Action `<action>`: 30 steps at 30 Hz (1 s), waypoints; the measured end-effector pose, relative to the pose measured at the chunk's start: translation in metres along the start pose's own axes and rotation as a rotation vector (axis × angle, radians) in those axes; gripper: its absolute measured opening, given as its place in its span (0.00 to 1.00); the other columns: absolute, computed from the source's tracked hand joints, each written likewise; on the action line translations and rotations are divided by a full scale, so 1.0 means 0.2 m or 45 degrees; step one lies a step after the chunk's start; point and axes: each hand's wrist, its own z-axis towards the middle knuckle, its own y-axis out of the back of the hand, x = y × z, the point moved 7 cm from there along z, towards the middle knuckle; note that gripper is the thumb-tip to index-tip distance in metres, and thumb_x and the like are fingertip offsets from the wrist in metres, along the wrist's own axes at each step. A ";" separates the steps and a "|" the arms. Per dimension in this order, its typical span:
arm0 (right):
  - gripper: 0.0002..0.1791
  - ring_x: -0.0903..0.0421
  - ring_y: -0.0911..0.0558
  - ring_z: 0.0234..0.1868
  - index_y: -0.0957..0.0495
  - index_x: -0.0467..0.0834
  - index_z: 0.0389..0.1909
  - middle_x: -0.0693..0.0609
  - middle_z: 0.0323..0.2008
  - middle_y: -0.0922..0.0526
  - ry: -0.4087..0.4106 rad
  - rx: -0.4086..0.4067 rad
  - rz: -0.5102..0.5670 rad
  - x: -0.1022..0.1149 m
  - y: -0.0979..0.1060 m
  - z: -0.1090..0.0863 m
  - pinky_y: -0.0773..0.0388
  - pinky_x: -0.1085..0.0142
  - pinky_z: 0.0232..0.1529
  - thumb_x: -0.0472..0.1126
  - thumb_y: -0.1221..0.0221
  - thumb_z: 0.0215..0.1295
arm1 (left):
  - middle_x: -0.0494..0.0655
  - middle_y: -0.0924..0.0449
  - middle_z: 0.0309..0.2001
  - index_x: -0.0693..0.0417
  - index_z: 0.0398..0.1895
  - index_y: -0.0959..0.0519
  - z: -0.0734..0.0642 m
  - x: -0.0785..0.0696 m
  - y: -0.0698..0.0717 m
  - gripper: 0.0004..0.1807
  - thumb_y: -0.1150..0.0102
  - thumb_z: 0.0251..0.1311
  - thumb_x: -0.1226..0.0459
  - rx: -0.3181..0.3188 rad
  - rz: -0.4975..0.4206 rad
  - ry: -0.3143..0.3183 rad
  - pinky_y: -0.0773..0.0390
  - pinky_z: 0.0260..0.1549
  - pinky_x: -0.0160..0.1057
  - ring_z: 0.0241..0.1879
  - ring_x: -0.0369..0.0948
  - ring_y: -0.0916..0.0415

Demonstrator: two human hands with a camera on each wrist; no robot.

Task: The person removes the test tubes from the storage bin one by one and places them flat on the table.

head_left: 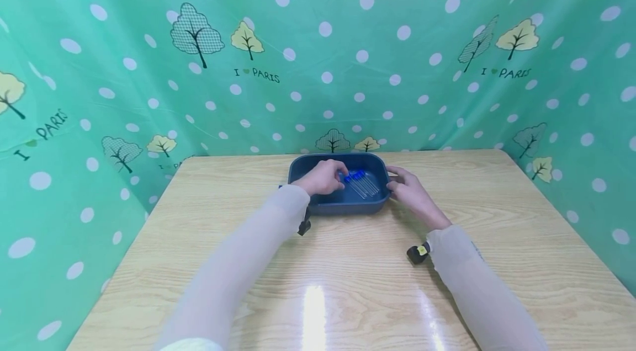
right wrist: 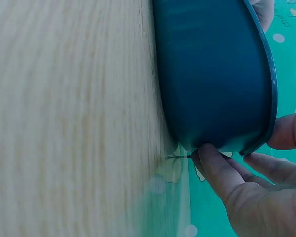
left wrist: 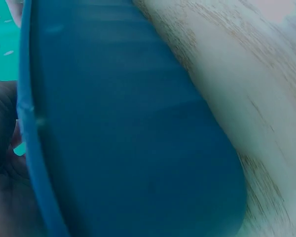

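Though shiny, seemingly wooden tabletop [head_left: 367, 262] beside curtain [head_left: 343, 72].

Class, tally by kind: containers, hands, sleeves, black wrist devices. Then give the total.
Containers: 1, the blue tray
Hands: 2, left hand and right hand
Sleeves: 2, left sleeve and right sleeve
Black wrist devices: 2, left device and right device
Total: 7

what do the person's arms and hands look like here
The left sleeve and right sleeve are long and pale, the right with a faint dark marking. The left wrist device and right wrist device are small and black, the latter with a yellow patch. The left hand and right hand wear no gloves.
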 end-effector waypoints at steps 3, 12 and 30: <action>0.29 0.45 0.31 0.56 0.47 0.40 0.66 0.36 0.58 0.35 -0.005 -0.003 -0.006 0.00 0.00 0.00 0.31 0.55 0.52 0.33 0.58 0.62 | 0.42 0.26 0.31 0.53 0.49 0.25 0.02 0.01 -0.02 0.19 0.38 0.51 0.64 0.010 0.008 0.018 0.28 0.31 0.35 0.31 0.38 0.29; 0.29 0.44 0.31 0.56 0.47 0.40 0.66 0.36 0.58 0.36 0.009 0.009 -0.006 0.00 0.00 0.00 0.30 0.54 0.51 0.33 0.58 0.62 | 0.43 0.26 0.28 0.50 0.48 0.25 0.05 0.01 -0.07 0.19 0.38 0.51 0.65 0.039 0.057 0.032 0.29 0.30 0.34 0.29 0.38 0.30; 0.29 0.44 0.31 0.56 0.47 0.41 0.66 0.36 0.58 0.36 0.014 0.009 -0.007 0.00 0.00 0.00 0.31 0.54 0.52 0.33 0.57 0.62 | 0.41 0.24 0.26 0.48 0.48 0.23 0.10 -0.02 -0.15 0.17 0.39 0.53 0.61 0.084 0.085 -0.007 0.28 0.32 0.33 0.28 0.36 0.28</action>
